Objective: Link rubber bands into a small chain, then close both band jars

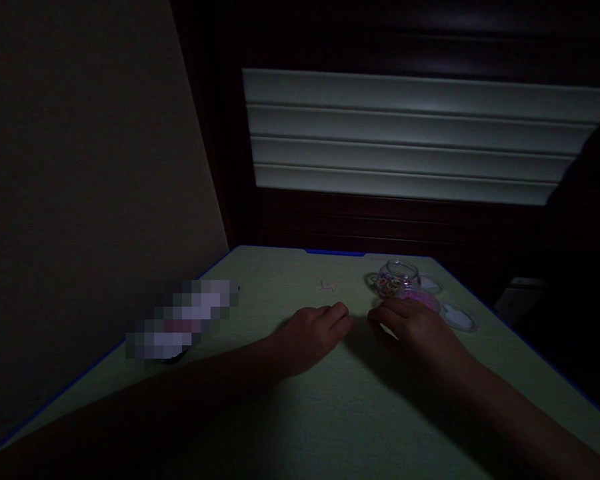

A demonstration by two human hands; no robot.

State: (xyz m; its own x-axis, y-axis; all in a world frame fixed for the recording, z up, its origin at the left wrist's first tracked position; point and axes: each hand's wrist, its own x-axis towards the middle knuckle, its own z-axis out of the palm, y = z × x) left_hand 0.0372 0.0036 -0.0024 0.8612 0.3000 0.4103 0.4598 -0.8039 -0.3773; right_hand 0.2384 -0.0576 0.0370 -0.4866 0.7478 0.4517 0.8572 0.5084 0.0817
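Note:
My left hand is over the middle of the pale green table, its fingers curled and closed; what they hold, if anything, is too small to see. To its right, my right hand is bent with thumb and fingertips close together, and nothing can be made out between them. It partly covers a container of pink bits. Just behind stands an open clear jar with multicoloured small pieces in it. A few thin light pieces lie on the table beyond my hands.
Two clear lids lie right of the containers. A blurred-out, pixelated object rests near the left table edge. Beyond the table is a dark panel with white slats; a beige wall rises at left.

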